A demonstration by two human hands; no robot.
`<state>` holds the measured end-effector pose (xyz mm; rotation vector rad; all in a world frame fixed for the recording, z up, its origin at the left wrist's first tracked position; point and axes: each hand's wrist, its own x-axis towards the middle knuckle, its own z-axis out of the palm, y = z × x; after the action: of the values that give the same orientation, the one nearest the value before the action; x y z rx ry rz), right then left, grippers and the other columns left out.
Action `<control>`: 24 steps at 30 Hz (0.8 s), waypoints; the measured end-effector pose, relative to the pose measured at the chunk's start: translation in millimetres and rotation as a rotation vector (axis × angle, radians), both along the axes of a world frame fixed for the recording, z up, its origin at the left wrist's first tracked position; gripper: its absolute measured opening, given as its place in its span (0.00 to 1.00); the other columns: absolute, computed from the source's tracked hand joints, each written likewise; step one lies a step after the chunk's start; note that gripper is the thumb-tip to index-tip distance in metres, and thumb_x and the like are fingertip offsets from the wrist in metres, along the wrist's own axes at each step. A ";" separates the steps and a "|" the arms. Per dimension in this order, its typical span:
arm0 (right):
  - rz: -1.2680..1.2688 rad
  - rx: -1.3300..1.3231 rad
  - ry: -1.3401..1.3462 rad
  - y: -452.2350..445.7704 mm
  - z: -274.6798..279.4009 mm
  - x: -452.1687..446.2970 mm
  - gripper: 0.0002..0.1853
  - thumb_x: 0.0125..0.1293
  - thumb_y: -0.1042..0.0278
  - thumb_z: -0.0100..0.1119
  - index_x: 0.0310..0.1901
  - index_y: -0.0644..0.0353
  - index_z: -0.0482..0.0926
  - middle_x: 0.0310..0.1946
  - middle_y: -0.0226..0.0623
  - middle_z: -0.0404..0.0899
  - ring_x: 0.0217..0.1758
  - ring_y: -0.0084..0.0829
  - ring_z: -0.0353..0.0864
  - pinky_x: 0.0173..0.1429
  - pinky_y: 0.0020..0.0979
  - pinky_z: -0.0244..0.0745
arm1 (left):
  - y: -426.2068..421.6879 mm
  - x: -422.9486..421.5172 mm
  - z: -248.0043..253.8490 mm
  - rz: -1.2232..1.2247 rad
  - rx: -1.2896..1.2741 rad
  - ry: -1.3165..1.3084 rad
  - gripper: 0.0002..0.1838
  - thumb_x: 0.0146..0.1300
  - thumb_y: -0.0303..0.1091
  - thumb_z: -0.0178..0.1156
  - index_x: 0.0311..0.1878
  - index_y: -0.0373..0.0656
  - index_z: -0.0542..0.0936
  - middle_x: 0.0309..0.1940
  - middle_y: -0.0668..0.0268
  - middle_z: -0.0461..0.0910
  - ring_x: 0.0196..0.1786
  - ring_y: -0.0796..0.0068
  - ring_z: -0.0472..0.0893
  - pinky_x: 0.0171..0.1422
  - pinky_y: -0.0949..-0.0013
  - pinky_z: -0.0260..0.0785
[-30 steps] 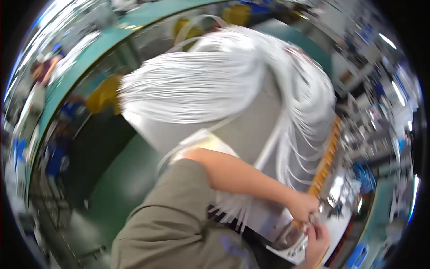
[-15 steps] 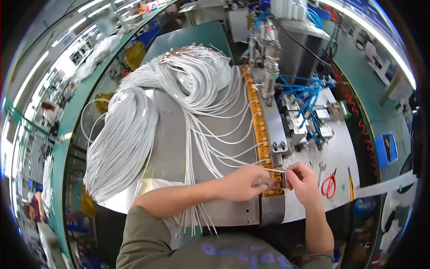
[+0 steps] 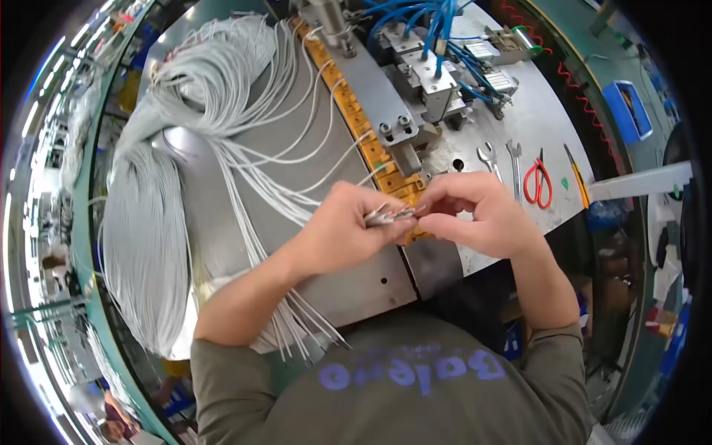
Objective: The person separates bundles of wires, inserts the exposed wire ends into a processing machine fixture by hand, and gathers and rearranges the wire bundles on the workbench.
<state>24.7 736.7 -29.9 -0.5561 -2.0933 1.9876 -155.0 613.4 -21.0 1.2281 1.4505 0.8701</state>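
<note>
1. Wire bunch (image 3: 387, 216), white and short-ended, lies in the left hand (image 3: 337, 228), just above the lower end of the orange rail (image 3: 343, 96), with its tips turned toward the right hand (image 3: 486, 216).
2. The left hand is closed around the bunch, thumb and fingers pressed on it. The right hand has its thumb and index finger curled toward each other, their tips at the wire ends; whether they grip one cannot be told.
3. Left of the rail, several white cables (image 3: 285, 159) curve across the metal tabletop (image 3: 248, 194), some reaching the rail's slots.
4. Farther left of the rail, near its upper end, lies a looped white heap (image 3: 215, 81); a long white hank (image 3: 147, 245) spreads below that heap.
5. Left of the rail's lower end, past the left forearm, loose cable ends (image 3: 300, 322) extend beyond the near table edge.
6. Directly along the rail's right side runs a flat metal bar (image 3: 363, 81) with two bolts. Right of the bar stand metal fixtures (image 3: 434, 80) fed by blue tubes (image 3: 445, 33).
7. Well to the right of the rail's lower half lie two wrenches (image 3: 501, 162), red-handled scissors (image 3: 537, 185) and a yellow-handled tool (image 3: 577, 179). Farther out is a blue bin (image 3: 627, 111).
</note>
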 end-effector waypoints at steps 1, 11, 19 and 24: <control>0.014 0.012 0.030 -1.2 -1.9 -1.9 0.06 0.62 0.73 0.62 0.36 0.68 0.80 0.25 0.29 0.80 0.26 0.13 0.74 0.30 0.19 0.68 | -1.6 -2.6 -2.8 -0.038 0.016 0.029 0.04 0.62 0.25 0.61 0.36 0.35 0.83 0.26 0.68 0.82 0.29 0.87 0.76 0.34 0.77 0.69; -0.008 0.193 0.093 1.2 -8.1 -0.8 0.04 0.61 0.74 0.61 0.36 0.65 0.80 0.24 0.30 0.80 0.24 0.16 0.75 0.29 0.21 0.69 | -4.7 1.1 -2.7 0.043 0.228 0.180 0.05 0.57 0.20 0.63 0.37 0.36 0.81 0.29 0.63 0.81 0.33 0.78 0.77 0.41 0.73 0.69; -0.012 0.096 0.007 0.3 -3.3 4.3 0.05 0.61 0.72 0.62 0.36 0.65 0.81 0.25 0.28 0.80 0.26 0.15 0.74 0.30 0.20 0.68 | -3.3 1.9 -6.8 0.040 0.078 0.014 0.05 0.60 0.23 0.63 0.39 0.34 0.82 0.30 0.66 0.82 0.34 0.84 0.76 0.40 0.76 0.69; -0.045 0.156 0.050 -2.8 -6.0 3.9 0.06 0.60 0.73 0.62 0.35 0.67 0.81 0.24 0.33 0.80 0.25 0.17 0.76 0.30 0.21 0.69 | -2.8 5.3 -11.3 0.042 0.081 -0.007 0.05 0.60 0.22 0.62 0.39 0.34 0.82 0.30 0.67 0.81 0.34 0.85 0.75 0.39 0.77 0.68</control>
<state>28.7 733.9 -36.0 -0.5141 -2.1613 1.7758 -149.7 610.6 -32.4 1.2576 1.4518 0.9689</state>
